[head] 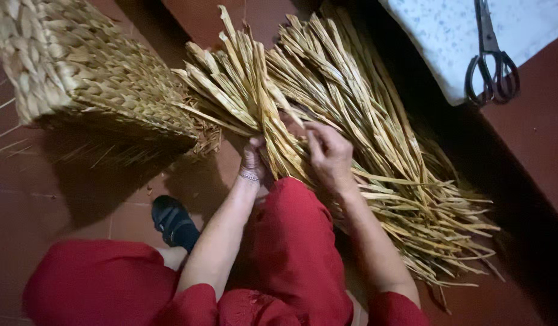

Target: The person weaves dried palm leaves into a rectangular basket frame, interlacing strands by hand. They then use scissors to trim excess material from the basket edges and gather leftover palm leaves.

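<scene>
A big bundle of dried straw-coloured leaf strips lies across my red-clad knee and the floor. My left hand, with a thin bracelet at the wrist, reaches under the near strips and grips some of them. My right hand rests on top of the bundle, its fingers pinching a few strips. A half-woven basket of the same material stands at the upper left, loose strip ends sticking out of its edge towards the bundle.
Black-handled scissors lie on a white speckled cloth at the upper right, on a raised red ledge. A dark sandal sits on the red tiled floor beside my knee.
</scene>
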Available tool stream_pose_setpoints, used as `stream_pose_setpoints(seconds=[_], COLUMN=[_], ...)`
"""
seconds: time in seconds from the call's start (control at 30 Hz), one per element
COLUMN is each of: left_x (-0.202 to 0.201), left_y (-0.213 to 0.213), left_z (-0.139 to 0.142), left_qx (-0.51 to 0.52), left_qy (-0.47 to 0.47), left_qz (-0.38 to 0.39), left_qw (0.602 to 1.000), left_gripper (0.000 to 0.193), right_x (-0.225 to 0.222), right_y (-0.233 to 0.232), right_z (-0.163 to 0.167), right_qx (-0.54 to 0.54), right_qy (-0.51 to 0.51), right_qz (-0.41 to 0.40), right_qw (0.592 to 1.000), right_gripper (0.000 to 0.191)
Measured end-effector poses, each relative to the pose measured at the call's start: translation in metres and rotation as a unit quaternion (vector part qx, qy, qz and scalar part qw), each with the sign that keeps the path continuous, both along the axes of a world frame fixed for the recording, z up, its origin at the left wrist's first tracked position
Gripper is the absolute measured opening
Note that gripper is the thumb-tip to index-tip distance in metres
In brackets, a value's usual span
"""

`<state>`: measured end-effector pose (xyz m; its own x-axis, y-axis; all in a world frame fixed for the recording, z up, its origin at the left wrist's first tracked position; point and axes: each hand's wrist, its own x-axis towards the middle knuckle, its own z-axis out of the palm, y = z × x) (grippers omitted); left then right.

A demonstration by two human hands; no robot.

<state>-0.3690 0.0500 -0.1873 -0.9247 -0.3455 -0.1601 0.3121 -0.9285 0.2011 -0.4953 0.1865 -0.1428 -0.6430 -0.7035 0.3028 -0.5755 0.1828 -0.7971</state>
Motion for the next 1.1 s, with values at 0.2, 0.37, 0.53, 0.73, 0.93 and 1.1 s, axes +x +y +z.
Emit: stream_pose_setpoints(seconds=[0.2,0.37,0.53,0.73,0.93,1.1], left_x=[0.004,0.008,0.016,-0.01,-0.047,-0.055], left_y=[0.003,0.003,0.01,-0.003,0.007,0.017], left_z=[-0.003,-0.007,0.0,0.031,0.078,0.126], left_qx=[-0.051,-0.048,-0.131,-0.196,-0.205,-0.234], left_qy=[0.053,0.04,0.01,-0.067,-0.04,-0.028], left_qz=[-0.002,-0.013,0.022,0.066,0.07,0.069], left_qw=[0.997,0.998,0.991,0.976,0.975,0.969], left_gripper=[0.118,0.114,0.086,0.065,0.051,0.046], right_x=[0.022,0.022,0.039,0.103,0.113,0.092], right_y=[-0.01,-0.016,0.025,0.127,0.12,0.069], right_z=[0.004,0.014,0.029,0.019,-0.054,-0.075], right_qx=[-0.033,-0.046,-0.071,-0.139,0.057,0.165], right_qy=[0.118,0.071,0.118,-0.224,-0.464,-0.293], right_qz=[0.016,0.032,-0.035,0.039,0.014,0.038], right_qw=[0.992,0.996,0.99,0.964,0.884,0.941], right_gripper=[0.018,0.019,0.017,0.014,0.035,0.068])
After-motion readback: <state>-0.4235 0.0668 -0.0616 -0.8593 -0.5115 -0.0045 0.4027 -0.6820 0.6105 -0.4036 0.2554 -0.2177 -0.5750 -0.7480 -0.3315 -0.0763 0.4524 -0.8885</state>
